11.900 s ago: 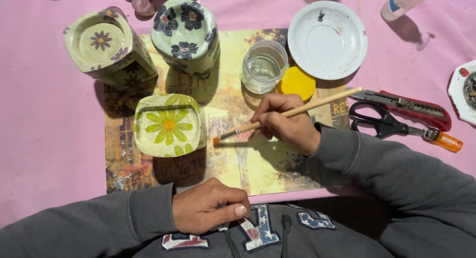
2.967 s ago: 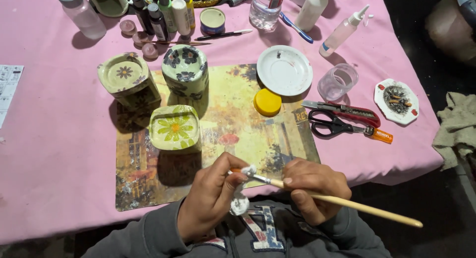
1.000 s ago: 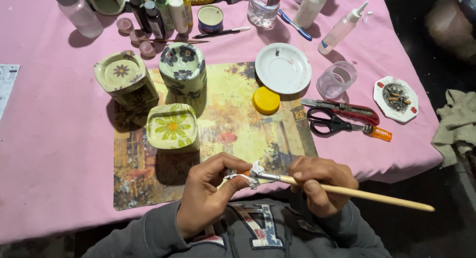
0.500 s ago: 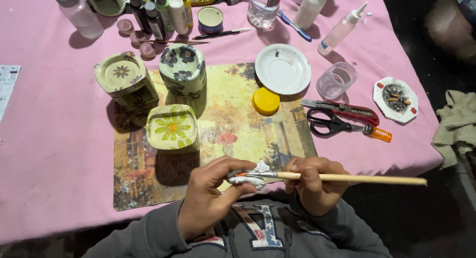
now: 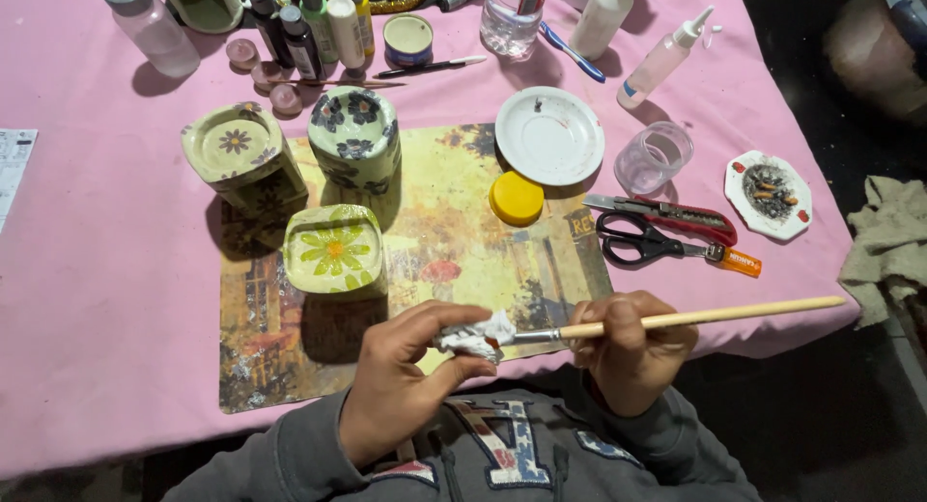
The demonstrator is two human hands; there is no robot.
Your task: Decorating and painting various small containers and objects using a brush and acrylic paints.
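Pinched a crumpled white tissue (image 5: 475,336) between thumb and fingertips (image 5: 454,320) of the left hand (image 5: 406,381), wrapped around the brush's tip. Clamped fingers of the right hand (image 5: 632,352) around the wooden paintbrush (image 5: 695,319), held level above the near table edge, handle pointing right. Lay beyond: a painted placemat (image 5: 454,251), a green flowered tin (image 5: 334,251), a yellow lid (image 5: 516,197), a white saucer (image 5: 549,135), black scissors (image 5: 642,243), on a pink tablecloth (image 5: 97,270).

Brush (image 5: 695,319) lifted off mat, now level; left hand (image 5: 406,386) pinches tissue wad (image 5: 475,336) round bristles.
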